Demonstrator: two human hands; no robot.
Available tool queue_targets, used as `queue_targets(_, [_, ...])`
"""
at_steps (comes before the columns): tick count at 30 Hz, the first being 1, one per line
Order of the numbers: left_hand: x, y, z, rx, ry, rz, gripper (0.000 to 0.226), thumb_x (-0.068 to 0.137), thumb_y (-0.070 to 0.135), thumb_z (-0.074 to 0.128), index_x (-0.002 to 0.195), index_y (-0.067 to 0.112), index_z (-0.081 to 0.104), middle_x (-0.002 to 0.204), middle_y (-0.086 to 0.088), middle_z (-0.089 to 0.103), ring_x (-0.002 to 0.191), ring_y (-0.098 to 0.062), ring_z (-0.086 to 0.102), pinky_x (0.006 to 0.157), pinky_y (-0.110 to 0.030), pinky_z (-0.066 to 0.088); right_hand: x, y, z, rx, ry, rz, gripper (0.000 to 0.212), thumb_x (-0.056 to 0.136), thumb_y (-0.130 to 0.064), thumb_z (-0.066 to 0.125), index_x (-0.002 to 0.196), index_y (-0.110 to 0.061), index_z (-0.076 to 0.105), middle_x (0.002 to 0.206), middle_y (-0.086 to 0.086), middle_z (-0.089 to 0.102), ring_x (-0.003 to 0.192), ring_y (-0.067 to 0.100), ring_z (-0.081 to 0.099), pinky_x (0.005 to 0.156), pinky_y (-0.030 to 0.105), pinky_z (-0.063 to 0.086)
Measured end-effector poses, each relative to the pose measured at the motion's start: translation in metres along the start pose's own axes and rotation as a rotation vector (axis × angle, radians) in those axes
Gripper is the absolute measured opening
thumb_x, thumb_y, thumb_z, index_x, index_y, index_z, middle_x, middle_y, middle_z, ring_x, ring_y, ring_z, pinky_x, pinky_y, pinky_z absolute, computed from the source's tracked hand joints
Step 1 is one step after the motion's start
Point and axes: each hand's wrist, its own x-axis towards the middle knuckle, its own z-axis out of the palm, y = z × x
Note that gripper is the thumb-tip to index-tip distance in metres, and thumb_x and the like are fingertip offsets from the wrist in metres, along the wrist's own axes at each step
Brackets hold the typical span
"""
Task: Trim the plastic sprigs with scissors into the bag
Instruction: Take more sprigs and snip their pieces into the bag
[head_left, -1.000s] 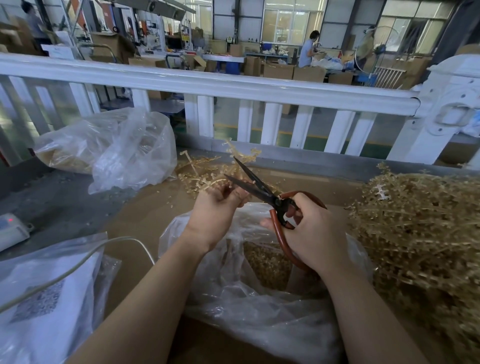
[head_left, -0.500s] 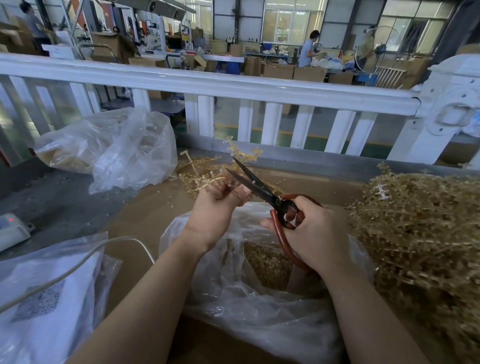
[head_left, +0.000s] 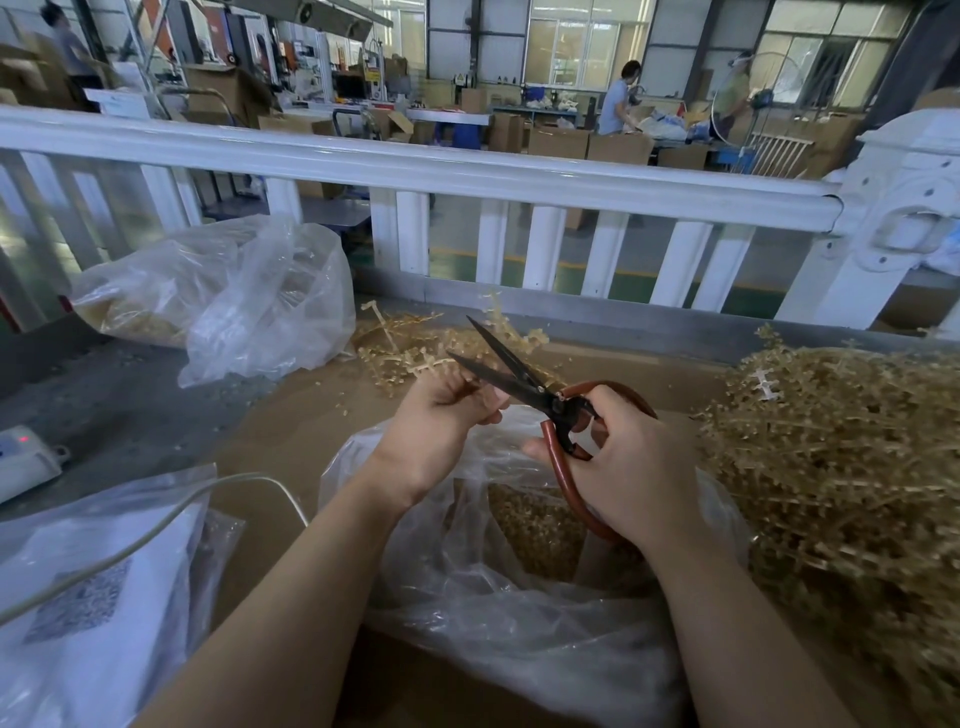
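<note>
My left hand (head_left: 441, 421) pinches a short tan plastic sprig (head_left: 427, 365) just above the clear bag (head_left: 467, 587), which lies open in front of me with cut tan pieces inside. My right hand (head_left: 623, 467) grips the red-brown handles of the scissors (head_left: 524, 382). Their dark blades stand apart, tips pointing up and left, right beside the left thumb and the sprig. A big heap of uncut sprigs (head_left: 841, 457) fills the right side of the table.
A second clear bag (head_left: 234, 301) with sprig pieces lies at the back left. Loose sprigs (head_left: 405, 338) lie behind my hands. A white railing (head_left: 467, 176) runs along the table's far edge. At the near left are a plastic-wrapped packet (head_left: 88, 597), a cable and a white device (head_left: 26, 462).
The scissor blades have dropped slightly and stay apart beside the left thumb. My left hand keeps hold of the sprig with barely any shift.
</note>
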Motion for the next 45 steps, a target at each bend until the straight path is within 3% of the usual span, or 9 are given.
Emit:
queue_targets(10, [-0.002,0.003,-0.003,0.126,-0.032,-0.044,0.03,0.092,-0.008,0.053,0.075,0.014,0.066,0.068,0.0,0.061,0.063,-0.007,0.057,0.067,-0.021,0.05,0.001,0.004,0.001,-0.037,-0.05,-0.016,0.058,0.071,-0.082,0.055,0.096,-0.031,0.064,0.083,-0.023,0.056,0.07,-0.001,0.051,0.06,0.005,0.031])
queue_targets(16, [0.0,0.002,-0.006,0.135,-0.019,-0.041,0.024,0.092,-0.01,0.052,0.078,0.005,0.066,0.07,-0.005,0.061,0.062,-0.008,0.057,0.066,-0.02,0.05,0.0,0.005,0.0,-0.052,-0.035,-0.041,0.055,0.074,-0.079,0.06,0.094,-0.029,0.068,0.084,-0.017,0.068,0.071,-0.001,0.055,0.061,0.003,0.032])
queue_targets(24, [0.001,-0.001,-0.005,0.072,-0.033,-0.059,0.024,0.094,-0.004,0.054,0.075,0.007,0.063,0.07,-0.006,0.058,0.062,-0.008,0.056,0.067,-0.02,0.049,-0.002,0.004,0.002,-0.037,-0.008,-0.025,0.052,0.077,-0.078,0.057,0.091,-0.03,0.07,0.073,-0.026,0.053,0.057,-0.011,0.044,0.053,-0.001,0.026])
queue_targets(29, [0.003,-0.003,-0.006,0.051,-0.03,-0.039,0.024,0.093,-0.002,0.057,0.074,0.01,0.066,0.066,0.0,0.063,0.063,-0.007,0.058,0.068,-0.019,0.051,-0.002,0.003,0.0,-0.04,0.037,-0.035,0.058,0.077,-0.081,0.05,0.087,-0.027,0.07,0.071,-0.019,0.062,0.057,-0.001,0.05,0.057,0.0,0.026])
queue_targets(32, [0.003,-0.005,-0.007,-0.038,0.007,-0.041,0.007,0.087,0.004,0.064,0.082,0.002,0.066,0.07,0.0,0.066,0.065,-0.008,0.062,0.069,-0.021,0.052,-0.002,0.002,0.0,-0.045,0.07,-0.017,0.054,0.077,-0.077,0.055,0.084,-0.026,0.069,0.069,-0.018,0.061,0.056,0.0,0.049,0.057,0.001,0.025])
queue_targets(35, [0.003,-0.006,-0.01,-0.151,0.067,-0.031,0.013,0.08,0.011,0.068,0.087,0.002,0.062,0.073,-0.002,0.067,0.068,-0.012,0.064,0.071,-0.023,0.053,-0.002,0.001,0.0,-0.047,0.071,0.005,0.062,0.075,-0.083,0.048,0.079,-0.023,0.067,0.066,-0.017,0.06,0.055,0.002,0.05,0.055,0.005,0.029])
queue_targets(40, [0.003,-0.003,-0.012,-0.302,0.043,-0.042,0.006,0.084,0.01,0.069,0.079,0.011,0.066,0.078,-0.008,0.067,0.074,-0.017,0.064,0.078,-0.027,0.053,-0.002,0.002,0.0,-0.037,0.062,0.014,0.065,0.073,-0.086,0.045,0.079,-0.024,0.066,0.069,-0.016,0.062,0.058,0.003,0.054,0.056,0.008,0.034])
queue_targets(45, [0.003,-0.002,-0.009,-0.379,0.041,-0.055,0.011,0.081,0.019,0.067,0.071,0.014,0.065,0.075,-0.006,0.066,0.071,-0.012,0.063,0.076,-0.024,0.054,-0.002,0.0,-0.002,-0.026,0.09,0.019,0.06,0.072,-0.086,0.046,0.076,-0.028,0.061,0.068,-0.02,0.054,0.056,0.0,0.048,0.055,0.006,0.029])
